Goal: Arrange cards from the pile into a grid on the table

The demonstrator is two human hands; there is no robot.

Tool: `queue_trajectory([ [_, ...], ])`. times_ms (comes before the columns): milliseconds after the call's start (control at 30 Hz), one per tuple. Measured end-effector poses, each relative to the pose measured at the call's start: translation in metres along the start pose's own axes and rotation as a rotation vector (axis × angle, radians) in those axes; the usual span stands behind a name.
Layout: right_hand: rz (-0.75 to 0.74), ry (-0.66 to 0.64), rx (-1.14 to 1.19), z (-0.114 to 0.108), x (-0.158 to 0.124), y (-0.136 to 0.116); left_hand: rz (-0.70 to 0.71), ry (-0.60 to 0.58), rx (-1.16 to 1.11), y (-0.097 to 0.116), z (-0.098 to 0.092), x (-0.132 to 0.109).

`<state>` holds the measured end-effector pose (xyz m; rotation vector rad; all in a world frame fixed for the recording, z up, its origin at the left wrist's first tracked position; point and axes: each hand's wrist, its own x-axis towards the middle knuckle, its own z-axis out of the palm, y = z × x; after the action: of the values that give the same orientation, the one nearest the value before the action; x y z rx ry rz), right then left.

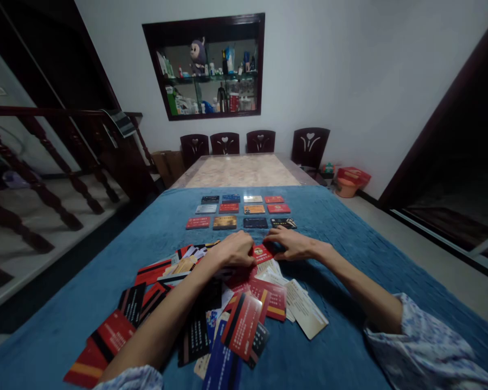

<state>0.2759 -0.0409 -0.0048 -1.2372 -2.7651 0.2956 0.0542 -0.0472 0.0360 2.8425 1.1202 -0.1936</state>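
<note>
A red card (262,252) with a round pale emblem lies at the top of a loose pile, between my two hands. My left hand (236,250) is closed, with its curled fingers at the card's left edge. From the other side, the bent fingers and thumb of my right hand (288,244) grip the card's right edge. Around my left forearm spread many cards, among them a red card with a black stripe (242,324), a blue card (222,363) and a cream card (308,311). My left wrist and forearm cover part of the pile.
Beyond my hands, small card stacks form three rows, including a gold one (225,222) and an orange one (254,209). A blue cloth (146,227) covers the near table; bare marbled tabletop (248,169) shows behind. Chairs (310,146) stand at the far end.
</note>
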Motion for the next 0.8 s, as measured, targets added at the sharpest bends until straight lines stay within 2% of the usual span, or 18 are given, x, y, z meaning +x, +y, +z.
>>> queue_trajectory([
  [233, -0.02, -0.012, -0.018, 0.002, 0.001, 0.001, -0.026, -0.025, 0.075, 0.009, -0.004, -0.002],
  [400, 0.057, -0.031, -0.098, 0.004, 0.001, -0.005, -0.033, -0.034, 0.052, 0.011, -0.002, 0.001],
  [600, 0.088, -0.058, -0.123, 0.001, 0.0, -0.01, -0.053, 0.022, 0.027, 0.014, 0.006, 0.003],
  [800, 0.105, -0.012, -0.139, -0.002, -0.003, 0.0, -0.085, 0.069, 0.005, 0.015, 0.008, 0.002],
])
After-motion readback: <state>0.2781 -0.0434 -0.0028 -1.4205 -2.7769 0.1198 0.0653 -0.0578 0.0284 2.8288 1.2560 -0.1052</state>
